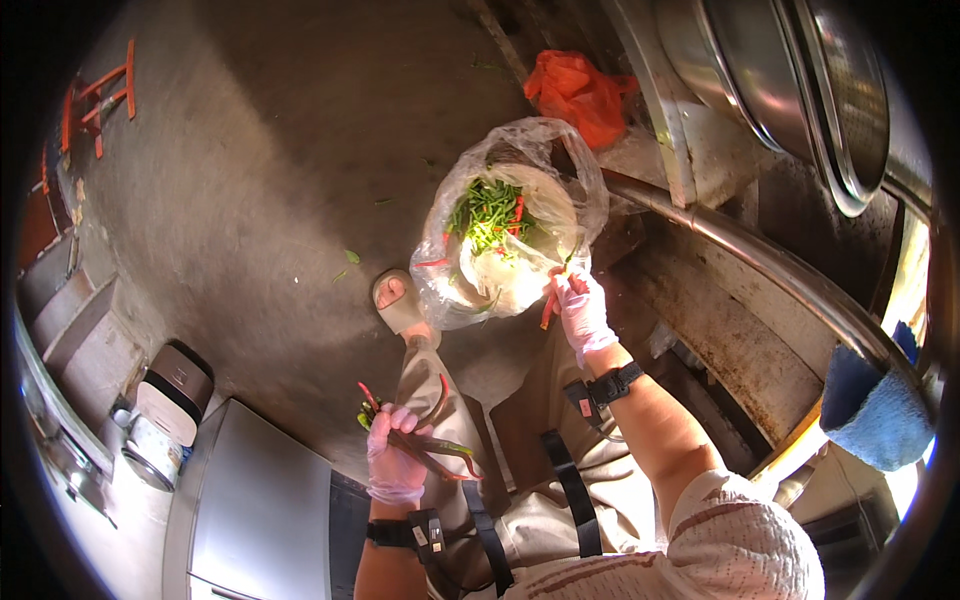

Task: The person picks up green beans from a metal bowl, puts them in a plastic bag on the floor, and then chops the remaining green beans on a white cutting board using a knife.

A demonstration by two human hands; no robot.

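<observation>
My left hand (397, 454), in a thin translucent glove, is closed around a small bunch of long chili peppers (429, 444), red to dark with some green. Gloved the same way, my right hand (581, 311) grips one red chili pepper (550, 310) at the near right rim of a clear plastic bag (442, 202). A green stem shows above those fingers. The bag stands open on the floor and seems to line a round container, whose wall is mostly hidden. Inside lie green stems (491, 214) with a few red pieces among them.
An orange-red plastic bag (577, 97) lies beyond the clear bag. To the right run a metal rail (750, 232), large steel pots (817, 97) and a hanging blue towel (877, 420). Leaf bits (351, 256) are scattered on the concrete floor (247, 225). A grey cabinet (259, 502) stands at lower left.
</observation>
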